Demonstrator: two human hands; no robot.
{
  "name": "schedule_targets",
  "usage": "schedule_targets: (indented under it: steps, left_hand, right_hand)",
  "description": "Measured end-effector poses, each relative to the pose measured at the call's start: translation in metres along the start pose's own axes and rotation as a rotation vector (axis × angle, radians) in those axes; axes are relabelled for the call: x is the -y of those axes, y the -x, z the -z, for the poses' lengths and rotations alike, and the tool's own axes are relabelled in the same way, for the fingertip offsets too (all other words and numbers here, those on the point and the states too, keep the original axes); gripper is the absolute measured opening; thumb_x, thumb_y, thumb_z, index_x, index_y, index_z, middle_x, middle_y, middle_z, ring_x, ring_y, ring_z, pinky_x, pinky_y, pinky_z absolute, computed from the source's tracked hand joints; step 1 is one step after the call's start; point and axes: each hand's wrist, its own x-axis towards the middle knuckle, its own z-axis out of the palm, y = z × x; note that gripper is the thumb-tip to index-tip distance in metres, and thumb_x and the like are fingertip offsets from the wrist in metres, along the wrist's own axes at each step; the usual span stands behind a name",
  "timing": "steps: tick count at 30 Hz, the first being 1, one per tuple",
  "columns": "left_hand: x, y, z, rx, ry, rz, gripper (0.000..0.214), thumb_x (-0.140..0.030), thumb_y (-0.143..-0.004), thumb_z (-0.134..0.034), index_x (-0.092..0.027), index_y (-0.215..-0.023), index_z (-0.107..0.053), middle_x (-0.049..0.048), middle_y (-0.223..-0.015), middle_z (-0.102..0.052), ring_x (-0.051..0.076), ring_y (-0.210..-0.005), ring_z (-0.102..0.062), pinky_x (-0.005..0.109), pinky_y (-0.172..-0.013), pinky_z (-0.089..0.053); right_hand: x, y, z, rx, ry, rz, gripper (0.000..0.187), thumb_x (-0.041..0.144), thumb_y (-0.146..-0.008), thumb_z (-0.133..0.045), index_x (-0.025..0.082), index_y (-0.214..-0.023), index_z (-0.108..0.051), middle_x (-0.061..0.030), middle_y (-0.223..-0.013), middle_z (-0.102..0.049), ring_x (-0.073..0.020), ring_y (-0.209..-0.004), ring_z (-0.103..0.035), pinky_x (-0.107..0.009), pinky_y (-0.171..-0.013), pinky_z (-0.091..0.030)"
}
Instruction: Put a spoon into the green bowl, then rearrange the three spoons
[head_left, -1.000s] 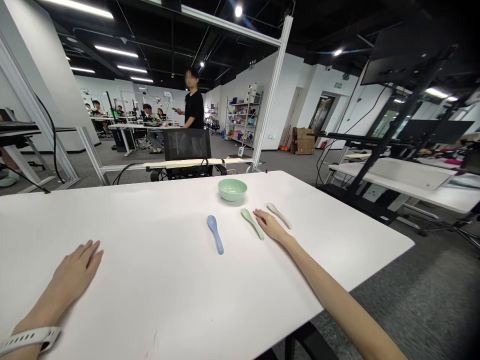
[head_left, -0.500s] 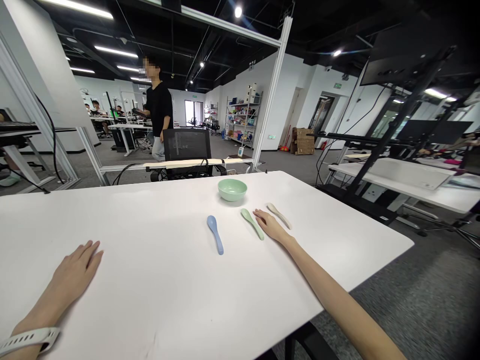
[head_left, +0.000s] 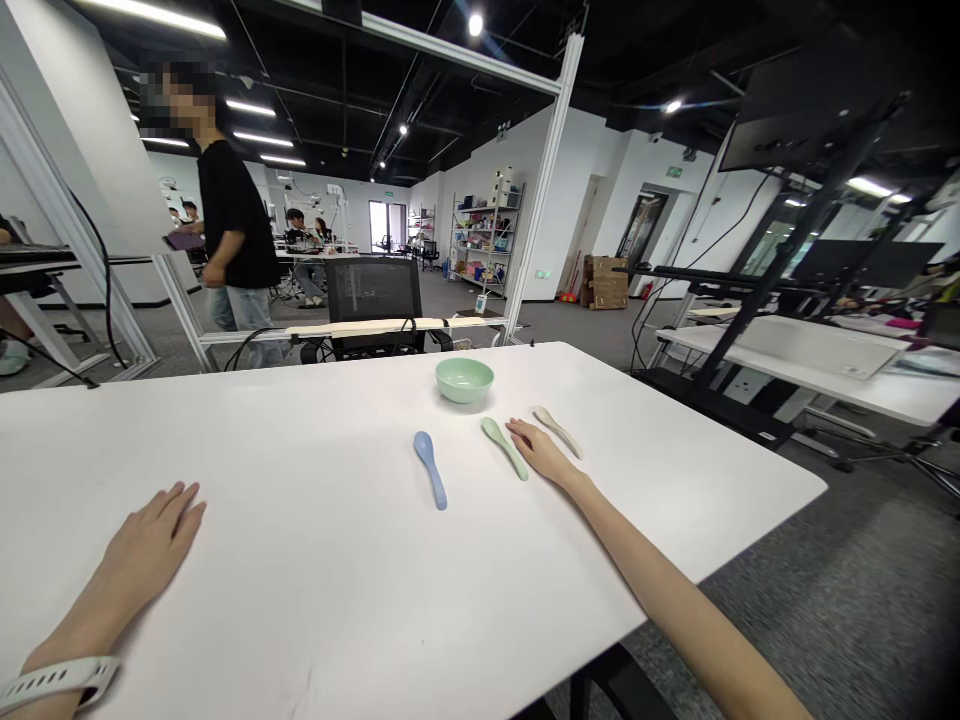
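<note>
On the white table [head_left: 315, 560] lie three spoons: a blue spoon [head_left: 431, 468], a green spoon [head_left: 505, 447] and a beige spoon [head_left: 558, 431]. Behind them stands a small green bowl [head_left: 465, 379]. My right hand [head_left: 541, 451] lies flat on the table between the green and beige spoons, fingers stretched out, holding nothing. My left hand [head_left: 148, 551] rests flat near the table's left front, fingers together and extended, a white watch band on the wrist.
A black mesh chair [head_left: 373, 300] stands behind the table. A person in a black shirt [head_left: 229, 240] walks at the back left. A monitor stand [head_left: 780, 230] and another desk [head_left: 817, 360] are on the right. Grey carpet lies past the table's right edge.
Both hands and the spoons have stayed still. The person in the black shirt has walked from behind the chair toward the left and nearer.
</note>
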Motion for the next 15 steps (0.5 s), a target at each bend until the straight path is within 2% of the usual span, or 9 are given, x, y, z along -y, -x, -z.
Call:
schedule_targets:
  steps: [4, 10, 15]
  left_hand:
    - [0.0008, -0.0009, -0.0005, 0.004, 0.003, -0.011, 0.089, -0.055, -0.098, -0.015, 0.003, -0.153, -0.053, 0.0276, -0.166, -0.052, 0.044, -0.158, -0.044, 0.06, -0.128, -0.037]
    - [0.0045, -0.0011, -0.0038, -0.015, -0.01, -0.005, 0.085, -0.054, -0.097, -0.018, -0.003, -0.153, -0.056, 0.0227, -0.165, -0.056, 0.04, -0.158, -0.046, 0.057, -0.129, -0.037]
    - [0.0006, -0.001, -0.0003, -0.001, 0.001, -0.002, 0.088, -0.055, -0.098, -0.016, 0.002, -0.153, -0.054, 0.0269, -0.165, -0.053, 0.043, -0.157, -0.046, 0.061, -0.128, -0.037]
  right_hand:
    - [-0.0014, 0.0, -0.0004, -0.013, -0.011, 0.008, 0.042, 0.025, -0.104, -0.049, 0.018, -0.134, -0.078, -0.0166, -0.15, -0.069, -0.0327, -0.149, -0.057, -0.054, -0.127, -0.043]
    - [-0.0029, -0.0003, -0.0016, -0.028, -0.035, 0.011, 0.04, 0.026, -0.103, -0.054, 0.021, -0.134, -0.078, -0.014, -0.147, -0.071, -0.0322, -0.148, -0.058, -0.054, -0.126, -0.044]
    - [-0.0012, -0.0005, -0.0006, -0.013, -0.021, 0.012, 0.041, 0.024, -0.104, -0.05, 0.017, -0.134, -0.077, -0.0172, -0.149, -0.069, -0.0323, -0.149, -0.058, -0.054, -0.126, -0.044]
